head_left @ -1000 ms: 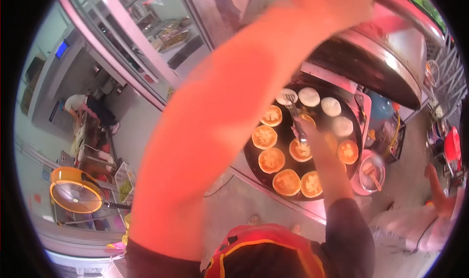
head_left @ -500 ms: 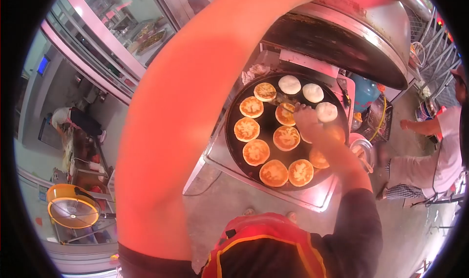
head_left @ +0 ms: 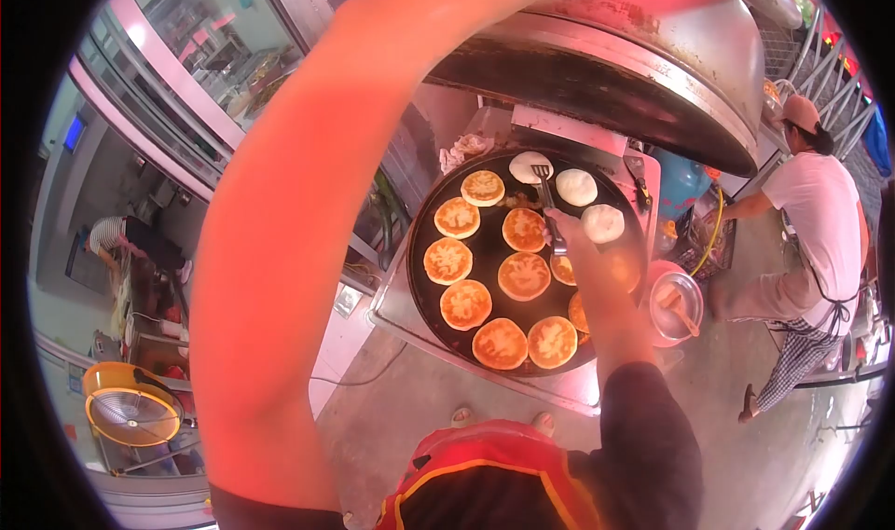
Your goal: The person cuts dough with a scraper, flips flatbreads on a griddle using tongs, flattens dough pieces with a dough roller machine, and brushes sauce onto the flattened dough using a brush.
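Spatula (head_left: 543, 181) gripped in the right hand (head_left: 567, 227) overlaps a pale flatbread (head_left: 523, 165) on the griddle (head_left: 488, 250); left hand out of view.

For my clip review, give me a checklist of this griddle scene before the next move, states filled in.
1. Right hand gripping slotted turner: ok.
2. Left hand's grip: cannot tell, out of view.
3. Lid raised off griddle: ok.
4. Turner head under a flatbread: not ok, seen above a pale flatbread.
5. All visible tops browned: not ok, three pale.
6. Co-worker apart from griddle: ok.
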Demonstrator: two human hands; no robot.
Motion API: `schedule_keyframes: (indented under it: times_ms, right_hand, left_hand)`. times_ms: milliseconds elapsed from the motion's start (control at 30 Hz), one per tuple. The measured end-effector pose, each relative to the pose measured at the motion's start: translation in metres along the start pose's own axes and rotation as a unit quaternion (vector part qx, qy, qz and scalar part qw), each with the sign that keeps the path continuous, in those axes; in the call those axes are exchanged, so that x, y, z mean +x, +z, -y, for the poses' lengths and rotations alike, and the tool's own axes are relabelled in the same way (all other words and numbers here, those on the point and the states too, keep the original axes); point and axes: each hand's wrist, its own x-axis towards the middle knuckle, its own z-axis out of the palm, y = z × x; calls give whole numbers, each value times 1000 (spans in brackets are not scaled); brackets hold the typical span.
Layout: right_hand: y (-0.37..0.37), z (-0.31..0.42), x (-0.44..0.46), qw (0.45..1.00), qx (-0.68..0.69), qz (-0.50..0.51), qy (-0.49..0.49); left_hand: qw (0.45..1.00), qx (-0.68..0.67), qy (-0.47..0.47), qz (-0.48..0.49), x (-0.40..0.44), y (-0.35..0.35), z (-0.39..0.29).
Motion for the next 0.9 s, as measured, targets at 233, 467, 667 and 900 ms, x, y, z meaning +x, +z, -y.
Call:
schedule_keyframes:
  times_ms: [233, 467, 667, 900]
  right_hand:
    - [17, 31, -66, 586, -705, -220, -334]
    - [-15, 37, -133, 501, -802, -138, -295]
    - [-36, 26, -132, 988, -118, -82, 51]
    - [-39, -2, -48, 985, -21, -151, -74]
  left_hand:
    - [1000, -11, 10, -23, 0, 1, 0]
    - [1000, 24, -3, 7, 1, -4, -2]
    - [999, 29, -2, -14, -1, -1, -5]
    - [1000, 20, 4, -23, -2, -5, -11]
